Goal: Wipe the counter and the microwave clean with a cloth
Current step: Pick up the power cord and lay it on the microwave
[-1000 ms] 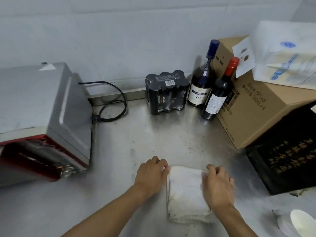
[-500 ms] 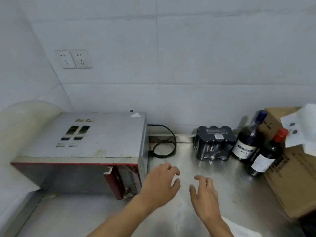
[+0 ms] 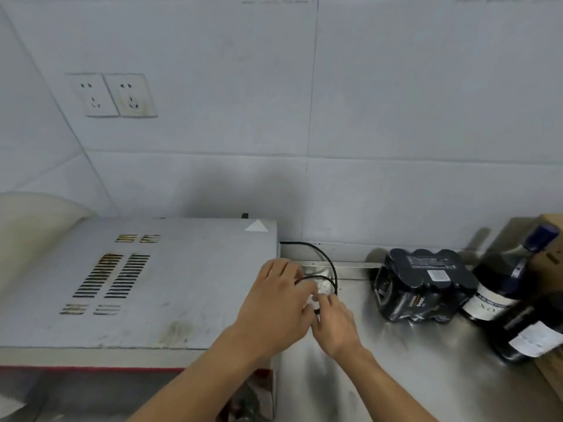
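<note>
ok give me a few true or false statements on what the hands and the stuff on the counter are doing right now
1. The left hand and right hand are both at the black cable beside the microwave. True.
2. The left hand is wiping the microwave top with a cloth. False: no cloth is in view.
3. A plug sits in one of the wall sockets. False: both are empty.
4. The can pack stands on the counter, left of the bottles. True.
</note>
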The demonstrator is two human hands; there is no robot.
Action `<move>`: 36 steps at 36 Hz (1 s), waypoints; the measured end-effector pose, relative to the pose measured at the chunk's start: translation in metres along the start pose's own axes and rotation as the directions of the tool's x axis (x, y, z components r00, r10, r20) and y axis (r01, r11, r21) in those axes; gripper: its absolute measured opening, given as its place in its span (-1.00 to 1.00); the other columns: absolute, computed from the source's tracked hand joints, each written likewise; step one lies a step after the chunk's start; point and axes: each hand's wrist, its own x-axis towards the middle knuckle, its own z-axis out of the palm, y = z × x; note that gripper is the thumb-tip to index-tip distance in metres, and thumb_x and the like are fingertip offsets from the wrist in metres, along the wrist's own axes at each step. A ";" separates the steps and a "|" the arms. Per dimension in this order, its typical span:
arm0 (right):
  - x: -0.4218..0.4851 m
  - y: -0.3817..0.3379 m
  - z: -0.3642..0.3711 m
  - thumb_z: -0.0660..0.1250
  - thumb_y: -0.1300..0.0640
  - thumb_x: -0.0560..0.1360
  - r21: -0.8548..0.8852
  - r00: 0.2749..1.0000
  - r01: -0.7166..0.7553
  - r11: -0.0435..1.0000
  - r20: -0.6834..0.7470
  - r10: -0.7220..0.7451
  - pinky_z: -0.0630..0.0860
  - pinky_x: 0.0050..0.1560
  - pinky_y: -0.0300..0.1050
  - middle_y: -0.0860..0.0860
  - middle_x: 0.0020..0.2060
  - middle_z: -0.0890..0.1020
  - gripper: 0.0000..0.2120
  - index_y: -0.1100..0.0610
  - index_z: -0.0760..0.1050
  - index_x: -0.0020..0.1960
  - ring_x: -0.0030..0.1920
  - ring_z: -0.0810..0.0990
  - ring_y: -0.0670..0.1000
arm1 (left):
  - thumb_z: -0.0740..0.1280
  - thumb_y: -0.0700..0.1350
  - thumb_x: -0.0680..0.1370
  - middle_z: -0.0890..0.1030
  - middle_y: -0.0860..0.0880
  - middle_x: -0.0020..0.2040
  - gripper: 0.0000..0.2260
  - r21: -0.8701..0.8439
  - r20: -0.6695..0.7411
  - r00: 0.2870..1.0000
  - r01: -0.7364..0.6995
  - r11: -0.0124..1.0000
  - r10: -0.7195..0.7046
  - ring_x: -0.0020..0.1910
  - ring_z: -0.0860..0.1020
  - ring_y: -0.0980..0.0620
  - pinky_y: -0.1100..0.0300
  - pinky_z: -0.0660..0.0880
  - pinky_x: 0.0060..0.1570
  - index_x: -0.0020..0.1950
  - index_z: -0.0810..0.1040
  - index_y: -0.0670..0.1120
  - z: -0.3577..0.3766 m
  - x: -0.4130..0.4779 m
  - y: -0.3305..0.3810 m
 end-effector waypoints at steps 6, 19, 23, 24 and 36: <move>0.046 0.013 0.058 0.18 0.02 0.60 -0.180 0.989 -0.027 0.983 0.139 0.052 0.34 0.31 0.06 0.05 0.36 0.42 -0.52 -0.02 0.26 0.52 0.29 0.44 0.16 | 0.34 0.05 0.45 0.59 -0.01 0.07 -0.81 0.065 0.019 0.991 -0.136 0.989 0.135 0.20 0.51 -0.08 0.01 0.19 0.42 -0.04 0.71 0.08 0.014 0.022 -0.012; 0.056 0.032 0.080 0.31 0.07 0.55 -0.256 0.978 -0.022 0.966 -0.208 -0.033 0.29 -0.15 -0.03 -0.03 -0.08 0.53 -0.93 -0.02 0.57 -0.07 -0.13 0.47 0.07 | 0.19 0.00 0.51 0.55 0.04 0.12 -0.72 -0.096 0.039 0.997 -0.067 0.993 0.071 0.23 0.47 -0.01 0.09 0.37 0.34 0.05 0.67 0.11 0.026 0.023 -0.042; 0.033 0.029 0.032 0.06 -0.03 0.61 -0.147 0.873 0.079 0.986 -0.467 -0.139 0.23 -0.21 -0.05 -0.07 -0.17 0.51 -0.72 -0.02 0.52 -0.10 -0.23 0.48 0.06 | 0.26 -0.03 0.57 0.50 0.05 0.22 -0.76 -0.169 0.064 0.998 0.000 0.986 0.011 0.29 0.40 0.03 0.14 0.30 0.42 0.19 0.61 0.12 0.015 0.027 -0.045; 0.029 0.028 0.019 0.04 -0.05 0.63 -0.104 0.862 0.085 0.991 -0.491 -0.126 0.24 -0.20 -0.03 -0.07 -0.16 0.50 -0.70 -0.01 0.52 -0.08 -0.22 0.49 0.07 | 0.25 -0.04 0.59 0.48 0.06 0.25 -0.74 -0.182 0.073 0.997 0.013 0.983 0.000 0.32 0.37 0.04 0.17 0.23 0.44 0.24 0.59 0.13 0.010 0.028 -0.045; -0.041 -0.013 -0.156 0.24 0.04 0.65 0.435 0.777 0.383 0.815 -0.629 -0.030 0.41 -0.16 -0.33 -0.11 -0.17 0.57 -0.87 -0.12 0.50 -0.04 -0.15 0.56 -0.09 | 0.19 0.11 0.71 0.19 0.11 0.63 -0.41 -0.395 0.113 0.980 0.198 0.897 -0.166 0.58 0.16 0.13 0.27 0.08 0.50 0.68 0.04 0.06 -0.047 0.043 -0.022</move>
